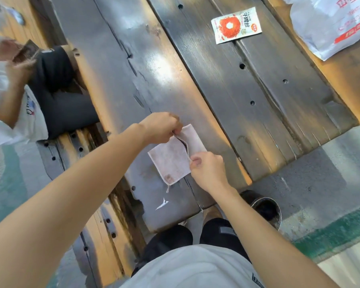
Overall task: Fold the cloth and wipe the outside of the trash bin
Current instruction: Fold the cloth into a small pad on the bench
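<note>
A small pale, stained cloth [172, 161] lies on the dark wooden table [216, 84] near its front edge, with one side lifted into a fold. My left hand [161, 127] pinches the cloth's far corner. My right hand [207, 168] pinches the near end of the same lifted edge. A loose thread hangs from the cloth's front corner. On the floor to the right of my legs stands the round metal trash bin [267, 210], seen from above and partly hidden by my right forearm.
A snack packet [236, 24] lies at the far middle of the table, and a white plastic bag [333, 23] sits at the far right. Another person [13, 84] sits on the bench to the left, holding something. A wooden bench runs along the left.
</note>
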Action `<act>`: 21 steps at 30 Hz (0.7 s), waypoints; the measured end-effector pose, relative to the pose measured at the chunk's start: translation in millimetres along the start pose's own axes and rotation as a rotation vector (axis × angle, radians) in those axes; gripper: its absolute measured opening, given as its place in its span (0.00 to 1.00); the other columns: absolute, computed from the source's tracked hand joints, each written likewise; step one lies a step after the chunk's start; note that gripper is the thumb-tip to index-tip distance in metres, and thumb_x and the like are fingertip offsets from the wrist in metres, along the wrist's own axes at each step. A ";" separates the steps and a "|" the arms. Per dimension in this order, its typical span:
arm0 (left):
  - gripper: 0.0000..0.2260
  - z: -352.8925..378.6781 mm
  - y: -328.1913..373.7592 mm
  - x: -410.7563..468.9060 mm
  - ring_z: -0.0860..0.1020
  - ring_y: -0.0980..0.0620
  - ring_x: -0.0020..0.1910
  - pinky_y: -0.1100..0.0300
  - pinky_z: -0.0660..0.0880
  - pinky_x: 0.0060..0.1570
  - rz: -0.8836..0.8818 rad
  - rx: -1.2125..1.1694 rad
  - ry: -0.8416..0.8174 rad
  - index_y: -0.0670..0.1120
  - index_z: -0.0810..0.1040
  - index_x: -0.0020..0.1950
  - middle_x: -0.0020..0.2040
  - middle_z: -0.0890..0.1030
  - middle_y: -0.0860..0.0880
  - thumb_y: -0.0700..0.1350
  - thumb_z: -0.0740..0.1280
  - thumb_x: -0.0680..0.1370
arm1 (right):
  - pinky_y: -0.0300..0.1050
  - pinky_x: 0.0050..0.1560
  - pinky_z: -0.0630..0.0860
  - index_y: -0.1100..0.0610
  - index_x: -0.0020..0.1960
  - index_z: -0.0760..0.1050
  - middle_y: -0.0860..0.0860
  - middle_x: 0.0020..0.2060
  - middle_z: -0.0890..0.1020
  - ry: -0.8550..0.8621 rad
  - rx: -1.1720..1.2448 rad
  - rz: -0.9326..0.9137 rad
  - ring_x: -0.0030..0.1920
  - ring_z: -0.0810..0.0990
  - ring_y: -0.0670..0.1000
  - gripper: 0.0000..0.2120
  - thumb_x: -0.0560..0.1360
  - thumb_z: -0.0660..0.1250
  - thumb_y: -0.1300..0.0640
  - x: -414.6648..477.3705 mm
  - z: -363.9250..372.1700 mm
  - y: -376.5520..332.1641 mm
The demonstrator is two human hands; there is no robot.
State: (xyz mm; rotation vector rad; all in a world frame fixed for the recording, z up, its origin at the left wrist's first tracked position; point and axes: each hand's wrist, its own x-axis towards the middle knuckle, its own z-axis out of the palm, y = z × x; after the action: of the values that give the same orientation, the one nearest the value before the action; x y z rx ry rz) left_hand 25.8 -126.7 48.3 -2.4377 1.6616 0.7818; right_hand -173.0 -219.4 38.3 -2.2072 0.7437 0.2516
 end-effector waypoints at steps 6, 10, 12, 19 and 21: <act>0.11 28.9 -22.7 -47.9 0.76 0.45 0.55 0.54 0.75 0.44 -0.081 0.001 -0.016 0.49 0.81 0.54 0.53 0.78 0.49 0.40 0.62 0.77 | 0.47 0.31 0.61 0.58 0.28 0.61 0.52 0.23 0.65 -0.128 0.009 -0.045 0.32 0.66 0.59 0.14 0.70 0.62 0.62 -18.9 46.9 -23.9; 0.10 47.6 -32.4 -68.1 0.75 0.44 0.56 0.54 0.72 0.42 -0.134 -0.013 -0.022 0.48 0.81 0.54 0.54 0.77 0.48 0.41 0.62 0.78 | 0.52 0.33 0.68 0.57 0.29 0.58 0.56 0.26 0.72 -0.173 -0.006 -0.039 0.33 0.70 0.61 0.16 0.72 0.61 0.64 -24.7 72.0 -29.9; 0.11 53.1 -33.9 -73.6 0.75 0.44 0.57 0.53 0.74 0.44 -0.146 -0.031 -0.038 0.48 0.81 0.55 0.55 0.77 0.48 0.41 0.62 0.78 | 0.51 0.34 0.71 0.58 0.29 0.65 0.54 0.28 0.74 -0.188 -0.013 -0.019 0.34 0.72 0.59 0.15 0.73 0.61 0.65 -26.1 79.8 -29.2; 0.11 60.8 -34.4 -75.1 0.74 0.45 0.57 0.54 0.71 0.42 -0.147 -0.012 -0.078 0.48 0.80 0.56 0.54 0.76 0.48 0.40 0.63 0.76 | 0.51 0.45 0.78 0.57 0.40 0.80 0.53 0.35 0.83 -0.256 0.014 0.023 0.42 0.79 0.56 0.09 0.74 0.62 0.60 -22.7 79.8 -22.5; 0.09 57.4 -30.8 -68.0 0.74 0.44 0.56 0.54 0.71 0.42 -0.139 -0.016 -0.043 0.46 0.80 0.55 0.54 0.76 0.47 0.41 0.62 0.78 | 0.50 0.47 0.77 0.55 0.42 0.81 0.52 0.38 0.84 -0.171 0.033 0.052 0.43 0.80 0.55 0.09 0.74 0.62 0.60 -15.8 71.5 -17.4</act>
State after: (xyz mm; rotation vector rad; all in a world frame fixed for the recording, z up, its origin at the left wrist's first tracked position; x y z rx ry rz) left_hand 13.7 -36.7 23.4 -2.4962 1.4586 0.8239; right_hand -171.6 -151.0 6.9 -2.1065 0.7057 0.4452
